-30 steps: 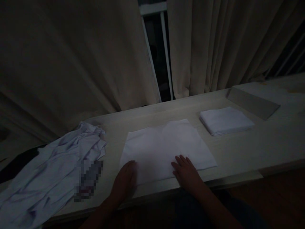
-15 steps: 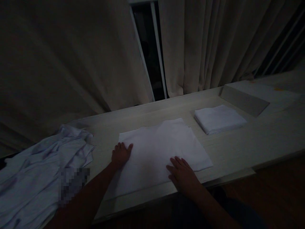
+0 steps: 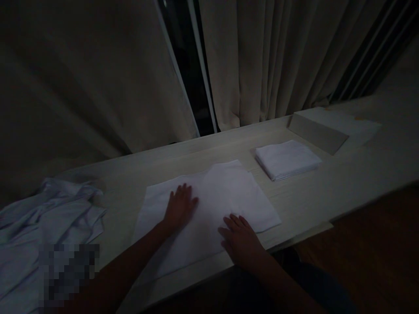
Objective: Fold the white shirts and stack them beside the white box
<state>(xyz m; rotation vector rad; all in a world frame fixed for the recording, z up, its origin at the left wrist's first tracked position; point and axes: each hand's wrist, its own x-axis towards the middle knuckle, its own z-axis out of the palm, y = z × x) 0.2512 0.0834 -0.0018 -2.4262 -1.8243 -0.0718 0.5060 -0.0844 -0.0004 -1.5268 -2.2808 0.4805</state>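
Observation:
A white cloth [image 3: 225,192] lies spread flat on the pale wooden table [image 3: 327,192] in front of me. My left hand [image 3: 179,207] rests palm down on the cloth's left half, fingers spread. Near the front edge my right hand [image 3: 240,240] presses flat on the cloth's lower right part. Neither hand grips anything.
A folded stack of white cloths [image 3: 286,159] sits to the right. A heap of crumpled pale cloth [image 3: 42,226] lies at the left end. A raised block [image 3: 319,128] stands at the far right. Curtains [image 3: 262,61] hang behind the table, with dark floor [image 3: 376,253] below right.
My left hand has slid from the cloth's near left edge up and rightward onto its middle left. My right hand has stayed in place. The view has shifted right.

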